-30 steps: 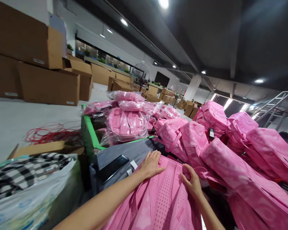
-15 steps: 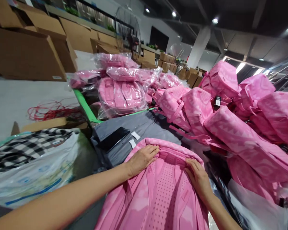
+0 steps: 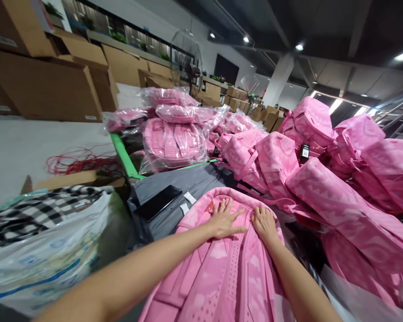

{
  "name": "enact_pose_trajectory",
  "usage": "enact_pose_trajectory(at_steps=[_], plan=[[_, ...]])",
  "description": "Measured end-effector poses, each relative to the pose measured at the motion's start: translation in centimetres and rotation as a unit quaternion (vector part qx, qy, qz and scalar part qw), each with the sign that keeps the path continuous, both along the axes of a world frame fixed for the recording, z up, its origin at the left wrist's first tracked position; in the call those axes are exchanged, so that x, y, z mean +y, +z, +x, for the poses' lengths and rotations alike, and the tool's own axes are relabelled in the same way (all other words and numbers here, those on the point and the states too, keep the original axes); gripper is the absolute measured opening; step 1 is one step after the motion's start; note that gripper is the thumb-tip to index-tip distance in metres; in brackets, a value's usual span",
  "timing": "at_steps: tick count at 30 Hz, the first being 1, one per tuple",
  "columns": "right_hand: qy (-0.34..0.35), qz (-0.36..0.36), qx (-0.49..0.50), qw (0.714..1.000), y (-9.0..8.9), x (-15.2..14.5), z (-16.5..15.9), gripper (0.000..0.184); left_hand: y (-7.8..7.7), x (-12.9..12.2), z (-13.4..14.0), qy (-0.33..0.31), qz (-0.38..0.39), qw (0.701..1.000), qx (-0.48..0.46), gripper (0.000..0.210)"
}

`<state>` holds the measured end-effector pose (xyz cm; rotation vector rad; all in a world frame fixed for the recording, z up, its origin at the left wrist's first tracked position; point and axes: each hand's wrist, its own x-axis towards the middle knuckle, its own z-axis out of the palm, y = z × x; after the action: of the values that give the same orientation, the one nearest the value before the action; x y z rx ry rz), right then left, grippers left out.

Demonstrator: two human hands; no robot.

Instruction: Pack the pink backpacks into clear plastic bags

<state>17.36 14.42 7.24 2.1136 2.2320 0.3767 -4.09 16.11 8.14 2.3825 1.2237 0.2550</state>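
A pink backpack (image 3: 218, 273) lies back-side up in front of me on a grey cloth (image 3: 191, 183). My left hand (image 3: 225, 220) rests flat on its padded upper back, fingers spread. My right hand (image 3: 263, 222) lies flat right beside it, near the top edge of the same backpack. Neither hand grips anything. A black phone (image 3: 158, 202) lies on the grey cloth to the left of the backpack, with two small white tags (image 3: 188, 200) next to it.
A heap of pink backpacks (image 3: 325, 179) fills the right side. Plastic-wrapped pink backpacks (image 3: 173, 141) are stacked beyond a green rail (image 3: 124, 156). Cardboard boxes (image 3: 43, 85) stand at the left, red cord (image 3: 77, 163) lies on the floor, and a plastic bag (image 3: 43, 250) with checked fabric sits near left.
Both hands have slid inward along the top of the backpack and now lie flat close together. The camera has tilted slightly down and shifted.
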Motion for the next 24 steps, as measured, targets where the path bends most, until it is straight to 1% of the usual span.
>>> enact_pose_trajectory(at_steps=[2, 5, 6, 8, 10, 11, 13, 15, 17, 19, 20, 22, 24], plan=[[-0.010, -0.001, -0.001, 1.000, 0.6, 0.7, -0.2, 0.033, -0.9, -0.7, 0.7, 0.024, -0.020, 0.999, 0.016, 0.089], [-0.012, -0.028, 0.012, 0.999, 2.4, 0.7, -0.2, 0.033, -1.7, -0.3, 1.1, 0.052, 0.005, 0.999, 0.015, 0.082], [-0.007, -0.040, 0.019, 0.999, 3.0, 0.0, -0.2, 0.033, -1.9, -0.2, 1.1, 0.062, 0.016, 0.998, 0.010, 0.076], [0.011, -0.056, 0.034, 0.998, 4.1, -2.3, -0.6, 0.037, -2.2, -0.1, 1.1, 0.079, 0.042, 0.996, 0.001, 0.062], [0.031, -0.060, 0.057, 0.996, 4.3, -5.4, -1.6, 0.048, -2.2, -0.3, 1.1, 0.089, 0.061, 0.994, -0.002, 0.053], [0.036, -0.063, 0.066, 0.995, 4.1, -7.0, -2.4, 0.055, -2.1, -0.4, 1.2, 0.092, 0.068, 0.993, -0.001, 0.052], [0.038, -0.074, 0.068, 0.994, 2.8, -9.5, -4.3, 0.061, -1.4, -0.5, 1.4, 0.097, 0.081, 0.992, 0.004, 0.054], [0.029, -0.072, 0.050, 0.996, 0.9, -10.6, -5.8, 0.060, -0.1, -0.9, 1.3, 0.087, 0.090, 0.992, 0.009, 0.055], [0.022, -0.050, 0.037, 0.998, -0.8, -10.7, -6.5, 0.058, 1.2, -2.1, 0.7, 0.061, 0.090, 0.994, 0.015, 0.052], [0.022, -0.036, 0.037, 0.998, -2.1, -10.2, -6.6, 0.059, 2.1, -4.4, -0.5, 0.026, 0.066, 0.997, 0.022, 0.050], [0.021, -0.041, 0.038, 0.998, -2.4, -9.9, -6.5, 0.059, 2.3, -5.9, -1.1, 0.000, 0.039, 0.999, 0.022, 0.052], [0.020, -0.057, 0.045, 0.997, -2.7, -9.4, -6.2, 0.059, 2.1, -8.8, -2.1, -0.054, -0.031, 0.998, 0.010, 0.064], [0.018, -0.062, 0.067, 0.996, -2.6, -8.9, -6.0, 0.057, 1.3, -10.8, -2.4, -0.082, -0.072, 0.994, -0.005, 0.078]])
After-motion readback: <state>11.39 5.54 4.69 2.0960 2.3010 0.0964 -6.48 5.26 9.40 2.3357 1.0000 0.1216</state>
